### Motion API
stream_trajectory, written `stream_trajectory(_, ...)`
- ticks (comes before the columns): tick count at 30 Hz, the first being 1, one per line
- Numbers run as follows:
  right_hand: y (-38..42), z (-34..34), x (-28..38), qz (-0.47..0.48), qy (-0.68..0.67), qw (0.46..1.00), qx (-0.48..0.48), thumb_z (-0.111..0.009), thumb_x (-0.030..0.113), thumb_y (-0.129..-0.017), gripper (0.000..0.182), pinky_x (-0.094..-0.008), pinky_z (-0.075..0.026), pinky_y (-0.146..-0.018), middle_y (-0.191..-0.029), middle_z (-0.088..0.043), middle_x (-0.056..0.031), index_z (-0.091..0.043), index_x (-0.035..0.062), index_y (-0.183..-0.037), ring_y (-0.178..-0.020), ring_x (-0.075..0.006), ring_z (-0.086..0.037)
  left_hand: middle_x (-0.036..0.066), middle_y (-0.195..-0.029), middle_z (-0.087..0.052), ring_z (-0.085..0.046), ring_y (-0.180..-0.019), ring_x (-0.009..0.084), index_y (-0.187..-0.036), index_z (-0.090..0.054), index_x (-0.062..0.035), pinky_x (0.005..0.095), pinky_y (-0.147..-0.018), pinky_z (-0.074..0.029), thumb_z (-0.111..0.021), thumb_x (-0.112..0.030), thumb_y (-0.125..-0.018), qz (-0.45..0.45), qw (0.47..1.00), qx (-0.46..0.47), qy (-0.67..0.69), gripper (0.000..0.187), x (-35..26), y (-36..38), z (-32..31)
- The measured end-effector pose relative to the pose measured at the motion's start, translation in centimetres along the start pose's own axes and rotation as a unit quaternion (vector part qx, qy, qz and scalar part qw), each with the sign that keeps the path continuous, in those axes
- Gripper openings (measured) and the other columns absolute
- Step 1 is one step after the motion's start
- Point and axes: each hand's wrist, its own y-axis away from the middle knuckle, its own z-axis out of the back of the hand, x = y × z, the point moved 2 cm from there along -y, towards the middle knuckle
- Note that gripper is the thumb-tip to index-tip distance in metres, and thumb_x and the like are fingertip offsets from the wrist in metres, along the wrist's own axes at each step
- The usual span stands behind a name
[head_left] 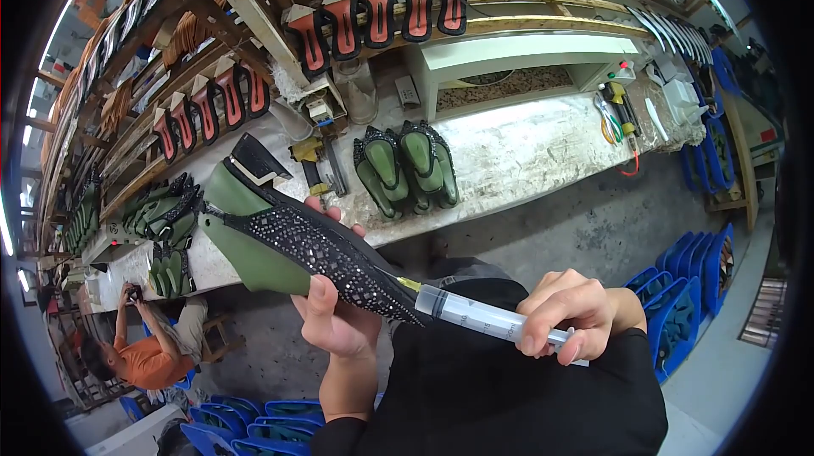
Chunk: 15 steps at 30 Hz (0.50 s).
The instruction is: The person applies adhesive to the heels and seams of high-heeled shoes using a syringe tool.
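My left hand [343, 325] grips a black shoe upper [318, 257] covered in shiny studs, fitted on a green shoe last [246, 244]. Its pointed toe lies toward me and its heel end points up to the left. My right hand [570, 317] is closed round the plunger end of a clear syringe [475, 313] with cloudy contents. The syringe's yellow-based needle tip [409, 284] meets the shoe's edge near the toe; whether it touches cannot be made out. On the bench beyond stands a pair of similar studded shoes on green lasts [405, 163].
A long worktable [509, 159] runs across, bearing a pale open-fronted box [526, 66] and yellow-black tools [623, 108]. Red-and-black shoe parts [379, 15] hang on wooden racks above. Blue bins [678, 312] stand on the right. A person in orange [157, 360] sits at left.
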Motion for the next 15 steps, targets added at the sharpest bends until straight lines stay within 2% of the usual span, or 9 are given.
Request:
stream_trajectory(9,0.8,0.2,-0.5,-0.016,-0.003,1.0,-0.001,-0.064,0.011,-0.095,0.025,-0.0287,-0.045,-0.051,-0.097,-0.07,-0.0186,-0.062,-0.0079,-0.112,-0.056,-0.0222,-0.056,0.016,-0.147,-0.048,-0.052,-0.128,0.0244,-0.15,-0.037,-0.0011,0.0417,-0.106,-0.045,-0.055,-0.024,-0.094,0.064,0.994,-0.043,0.074,0.064,0.4,0.0,0.6)
stream_trajectory(13,1.4,0.2,-0.7,-0.01,-0.004,1.0,-0.012,-0.064,0.012,-0.095,0.026,-0.0283,-0.045,-0.05,-0.097,-0.07,-0.0187,-0.062,-0.008,-0.112,-0.055,-0.0217,-0.055,0.019,-0.128,-0.062,-0.065,-0.106,0.0297,-0.142,-0.047,0.0035,0.0415,-0.098,-0.05,-0.05,-0.031,-0.101,0.052,0.992,-0.105,0.04,0.054,0.1,-0.4,-0.4)
stream_trajectory(15,1.7,0.1,-0.8,-0.013,-0.008,1.0,-0.015,-0.064,0.012,-0.095,0.026,-0.0282,-0.044,-0.05,-0.097,-0.07,-0.0186,-0.062,-0.0079,-0.112,-0.055,-0.0216,-0.055,0.018,-0.128,-0.061,-0.064,-0.108,0.0282,-0.141,-0.047,0.0031,0.0408,-0.098,-0.05,-0.051,-0.03,-0.1,0.061,0.992,-0.101,0.044,0.053,0.1,-0.6,0.0)
